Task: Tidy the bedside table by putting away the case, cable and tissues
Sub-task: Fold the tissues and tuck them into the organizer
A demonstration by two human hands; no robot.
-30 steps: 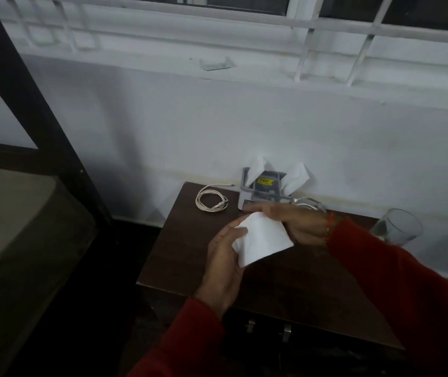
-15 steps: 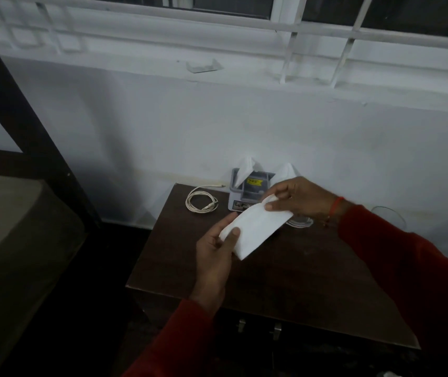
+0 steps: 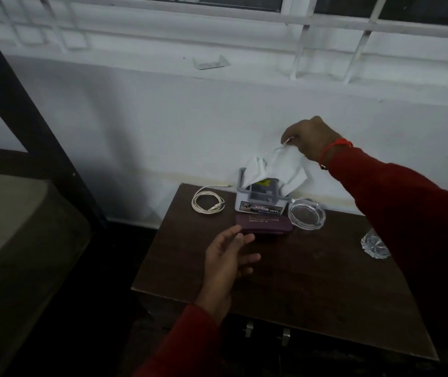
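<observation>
Our right hand (image 3: 312,141) is raised above the far edge of the bedside table (image 3: 312,289), fingers pinched on the top corner of a white tissue (image 3: 285,165). The tissue hangs down and to the left from that pinch, with its lower part at the open top of the grey holder (image 3: 262,197). A second tissue (image 3: 255,170) stands up in the holder, just left of the held one.

Our left hand (image 3: 228,257) hovers over the near-left part of the tabletop, palm up, fingers loosely spread, holding nothing.

The case (image 3: 263,225), dark purple and oblong, lies flat just beyond the left fingertips (image 3: 240,231). Its long axis runs left to right across the line of reach, and its left end is the nearer end. It rests just in front of the holder. We cannot tell whether the fingertips touch it. The right hand is well above and behind the case, so the left hand is the nearer one.

The coiled cable (image 3: 207,204) lies beyond the left hand and left of the holder, apart from both hands. A glass ashtray (image 3: 307,213) sits just right of the case, below the right hand.

We judge the tissue step to be in progress: the right hand needs to press the tissue down into the holder. A short forward reach by the left hand would then close across the narrow width of the case.
</observation>
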